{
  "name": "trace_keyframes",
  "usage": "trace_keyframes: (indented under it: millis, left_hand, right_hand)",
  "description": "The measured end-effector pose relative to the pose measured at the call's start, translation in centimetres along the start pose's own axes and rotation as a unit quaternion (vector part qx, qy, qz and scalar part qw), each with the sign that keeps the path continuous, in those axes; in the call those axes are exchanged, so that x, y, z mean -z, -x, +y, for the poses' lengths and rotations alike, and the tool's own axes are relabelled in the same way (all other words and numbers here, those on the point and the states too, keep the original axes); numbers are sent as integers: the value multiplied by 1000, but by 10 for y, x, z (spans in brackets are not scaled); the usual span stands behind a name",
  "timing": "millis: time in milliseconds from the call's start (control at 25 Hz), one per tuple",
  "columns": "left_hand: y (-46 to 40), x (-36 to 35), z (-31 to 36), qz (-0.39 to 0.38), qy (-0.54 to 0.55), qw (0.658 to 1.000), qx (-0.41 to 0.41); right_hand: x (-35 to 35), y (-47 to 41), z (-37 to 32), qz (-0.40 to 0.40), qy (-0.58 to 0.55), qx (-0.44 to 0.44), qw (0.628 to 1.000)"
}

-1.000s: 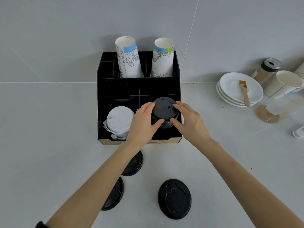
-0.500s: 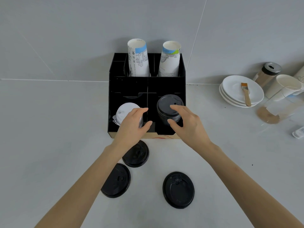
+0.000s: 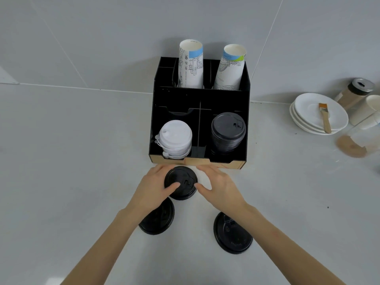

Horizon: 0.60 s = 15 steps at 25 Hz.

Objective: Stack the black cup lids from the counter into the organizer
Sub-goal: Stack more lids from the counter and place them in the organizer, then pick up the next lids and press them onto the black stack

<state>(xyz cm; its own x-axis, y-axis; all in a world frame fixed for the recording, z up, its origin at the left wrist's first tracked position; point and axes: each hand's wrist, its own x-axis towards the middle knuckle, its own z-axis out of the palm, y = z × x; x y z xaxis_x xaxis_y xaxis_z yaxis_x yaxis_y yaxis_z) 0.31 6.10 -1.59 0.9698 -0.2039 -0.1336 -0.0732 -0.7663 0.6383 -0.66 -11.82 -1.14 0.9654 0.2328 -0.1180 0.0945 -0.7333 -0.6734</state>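
A black organizer (image 3: 197, 160) stands against the wall. Its front right compartment holds a stack of black lids (image 3: 228, 130). On the counter just before it lies a black lid (image 3: 181, 182) between both my hands. My left hand (image 3: 152, 188) cups its left rim with the thumb on top. My right hand (image 3: 220, 186) curls around its right rim, thumb tip touching the edge. I cannot tell whether the lid is off the counter. Two more black lids lie nearer me, one (image 3: 158, 221) partly under my left wrist and one (image 3: 232, 233) to the right.
White lids (image 3: 175, 136) fill the front left compartment. Two paper cup stacks (image 3: 190, 64) (image 3: 230, 67) stand in the back compartments. At the right are stacked white plates (image 3: 308, 112) with a brush (image 3: 324, 118), a shaker (image 3: 355, 93) and cups.
Both hands have drawn back from the stack in the organizer and come down around the nearest black lid on the counter. The view has tilted, so the organizer sits higher.
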Motion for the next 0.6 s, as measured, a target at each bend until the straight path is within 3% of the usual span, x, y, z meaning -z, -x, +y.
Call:
trace_keyframes:
  millis: [200, 600]
  left_hand:
    - [5, -12, -18, -39, -60, 996, 55]
    - [10, -18, -18, -42, -76, 995, 44]
  right_hand:
    - [-23, -3, 9, -43, 4, -21, 999]
    - [-32, -4, 11, -23, -6, -33, 999]
